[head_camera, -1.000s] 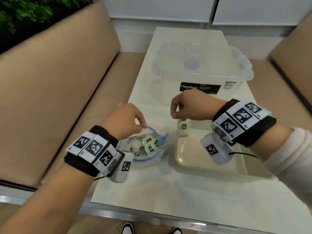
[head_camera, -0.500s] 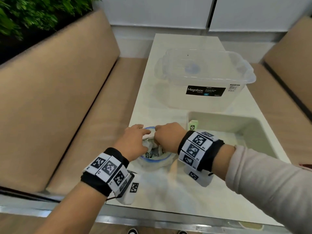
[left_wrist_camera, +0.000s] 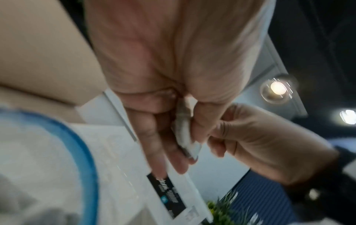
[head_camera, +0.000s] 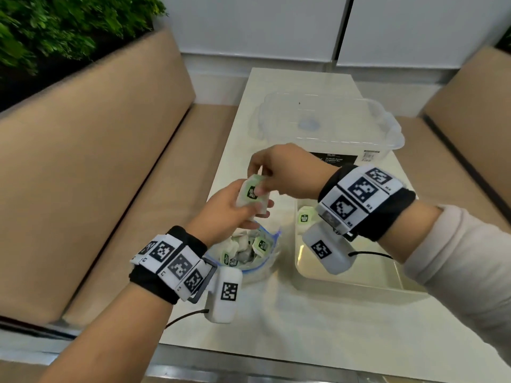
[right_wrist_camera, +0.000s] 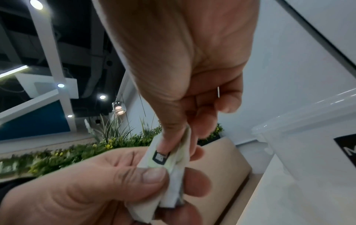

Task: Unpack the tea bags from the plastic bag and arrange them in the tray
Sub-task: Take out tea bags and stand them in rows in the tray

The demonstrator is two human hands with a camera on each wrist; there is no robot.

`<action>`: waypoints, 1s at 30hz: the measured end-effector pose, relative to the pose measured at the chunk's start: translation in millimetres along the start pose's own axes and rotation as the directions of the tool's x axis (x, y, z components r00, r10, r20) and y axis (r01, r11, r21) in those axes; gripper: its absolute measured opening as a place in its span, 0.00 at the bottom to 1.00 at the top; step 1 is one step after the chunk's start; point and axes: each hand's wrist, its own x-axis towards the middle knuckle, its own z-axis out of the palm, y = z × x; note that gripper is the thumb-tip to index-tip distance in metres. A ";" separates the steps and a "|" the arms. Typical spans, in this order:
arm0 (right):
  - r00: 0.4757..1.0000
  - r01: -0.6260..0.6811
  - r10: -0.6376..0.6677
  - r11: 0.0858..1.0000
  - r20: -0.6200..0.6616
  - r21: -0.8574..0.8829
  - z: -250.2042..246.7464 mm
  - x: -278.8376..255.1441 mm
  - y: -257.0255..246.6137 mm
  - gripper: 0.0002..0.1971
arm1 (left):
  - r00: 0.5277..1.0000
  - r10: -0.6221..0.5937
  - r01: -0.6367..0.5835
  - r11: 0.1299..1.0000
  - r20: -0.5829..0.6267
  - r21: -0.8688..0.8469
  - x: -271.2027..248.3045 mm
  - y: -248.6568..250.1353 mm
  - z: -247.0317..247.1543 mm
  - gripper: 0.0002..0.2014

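Both hands hold a white tea bag (head_camera: 250, 194) with a green-and-black label just above the plastic bag (head_camera: 269, 261). My left hand (head_camera: 255, 210) grips its lower part between thumb and fingers. My right hand (head_camera: 260, 185) pinches its top at the label. In the right wrist view the tea bag (right_wrist_camera: 163, 156) looks like two packets pressed together. The left wrist view shows the tea bag (left_wrist_camera: 185, 134) edge-on. The blue-rimmed plastic bag stands open with several tea bags (head_camera: 261, 246) inside. One tea bag (head_camera: 304, 217) leans in the far left corner of the clear tray (head_camera: 356, 288).
A large clear lidded storage box (head_camera: 331, 125) with a black label stands behind the tray on the pale table (head_camera: 290, 322). Tan bench seats (head_camera: 96, 167) run along both sides. Green plants (head_camera: 55, 29) are at the top left.
A second ago my right hand was setting a tea bag in the tray corner. It then went into the plastic bag beside my left hand. Both now hold a tea bag raised above the bag.
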 end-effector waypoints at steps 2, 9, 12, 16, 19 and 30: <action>1.000 -0.024 0.026 0.992 -0.011 0.126 -4.6 -4.4 9.0 0.10 | 1.000 0.000 -0.002 0.992 -0.015 -0.128 2.1 3.7 6.8 0.16; 0.996 -0.081 0.084 0.932 0.005 0.353 -8.0 -22.6 50.2 0.05 | 0.999 0.007 0.008 0.961 0.053 -0.276 11.4 3.2 32.9 0.14; 0.991 -0.115 0.132 0.915 -0.019 0.388 -9.6 -26.6 70.6 0.07 | 1.000 -0.008 0.014 0.953 0.021 -0.304 16.4 -0.1 43.8 0.10; 0.975 -0.177 0.214 0.912 -0.061 0.370 -13.4 -29.3 102.0 0.06 | 0.998 -0.042 0.024 0.952 -0.053 -0.304 22.7 -7.8 52.2 0.09; 0.972 -0.231 0.233 0.948 0.015 0.217 -8.8 -28.8 122.3 0.04 | 0.996 -0.067 0.042 0.949 -0.067 -0.314 25.1 -11.3 58.1 0.07; 0.893 -0.195 0.270 0.953 0.360 -0.233 55.1 4.4 148.0 0.04 | 0.989 -0.144 0.129 0.952 -0.036 -0.279 30.1 -17.1 75.0 0.11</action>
